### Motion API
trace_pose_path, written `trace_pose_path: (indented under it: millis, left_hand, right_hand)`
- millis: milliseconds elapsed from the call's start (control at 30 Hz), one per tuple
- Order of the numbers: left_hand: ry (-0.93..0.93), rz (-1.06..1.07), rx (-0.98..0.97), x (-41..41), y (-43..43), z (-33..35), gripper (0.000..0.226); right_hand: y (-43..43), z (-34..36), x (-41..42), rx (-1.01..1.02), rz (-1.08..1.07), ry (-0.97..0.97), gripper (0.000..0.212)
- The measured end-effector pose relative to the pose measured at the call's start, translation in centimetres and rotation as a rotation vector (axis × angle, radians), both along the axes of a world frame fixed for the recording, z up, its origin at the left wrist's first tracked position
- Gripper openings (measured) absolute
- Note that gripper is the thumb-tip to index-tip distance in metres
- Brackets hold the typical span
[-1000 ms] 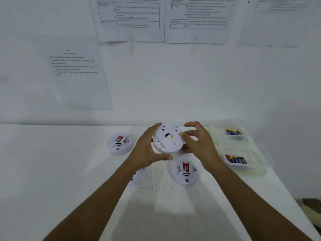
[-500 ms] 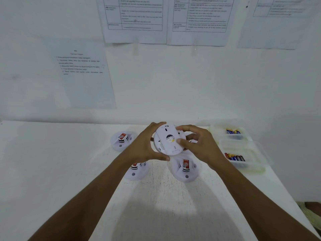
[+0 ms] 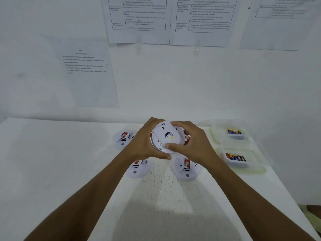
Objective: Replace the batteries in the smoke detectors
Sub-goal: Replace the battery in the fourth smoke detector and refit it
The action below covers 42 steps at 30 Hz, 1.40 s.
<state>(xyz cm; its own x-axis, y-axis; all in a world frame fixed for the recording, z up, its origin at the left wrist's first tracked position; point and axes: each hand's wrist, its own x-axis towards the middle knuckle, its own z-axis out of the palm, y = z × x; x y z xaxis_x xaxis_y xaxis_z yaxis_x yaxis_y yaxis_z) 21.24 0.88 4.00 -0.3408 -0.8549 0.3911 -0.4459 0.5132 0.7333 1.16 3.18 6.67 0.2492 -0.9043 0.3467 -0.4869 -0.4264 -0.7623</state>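
I hold a round white smoke detector (image 3: 166,136) above the table with its back side toward me. My left hand (image 3: 145,141) grips its left rim, thumb under the lower edge. My right hand (image 3: 194,145) grips the right side, thumb pressed on the back plate. Three more white detectors lie face up on the table: one at the back left (image 3: 123,139), one under my left wrist (image 3: 139,168), one below my right hand (image 3: 185,168). A fourth (image 3: 187,137) shows only as a red label behind my right fingers.
Two clear plastic trays stand at the right: the far tray (image 3: 224,134) and the near tray (image 3: 250,164), each with several batteries. The white table (image 3: 52,162) meets a white wall hung with printed sheets (image 3: 139,20). The table's right edge drops off near my right forearm.
My right thumb has slid down across the detector's back plate, and my right fingers have wrapped further over its top. The detector has tilted slightly. My view has shifted a little left.
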Motion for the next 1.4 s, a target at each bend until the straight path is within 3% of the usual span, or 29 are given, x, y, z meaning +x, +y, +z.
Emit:
trace_pose_path:
  millis: [133, 667, 767, 900, 1200, 1400]
  left_hand:
    - [0.007, 0.029, 0.022, 0.4, 0.1, 0.0, 0.084]
    - [-0.059, 0.02, 0.023, 1.2, 0.3, -0.5, 0.086]
    - [-0.07, 0.027, 0.018, 1.2, 0.1, -0.8, 0.085]
    - [-0.049, 0.058, 0.018, 1.5, -0.4, -1.1, 0.087]
    - [-0.073, 0.166, 0.058, 6.0, -1.5, -2.9, 0.1]
    - [-0.053, 0.201, 0.078, 9.7, -1.6, -3.0, 0.102]
  right_hand:
    - [-0.1, 0.0, 0.4, -0.046, -0.005, 0.094, 0.069]
    - [-0.8, -0.5, 0.2, -0.097, 0.051, 0.336, 0.086]
    - [-0.9, -0.8, 0.6, -0.202, 0.017, 0.412, 0.079]
    - [-0.8, -1.0, 1.4, -0.2, 0.027, 0.338, 0.08]
    - [-5.1, -2.3, 0.4, -0.144, -0.055, 0.012, 0.028]
    - [-10.2, -5.7, 0.9, 0.068, 0.039, 0.313, 0.031]
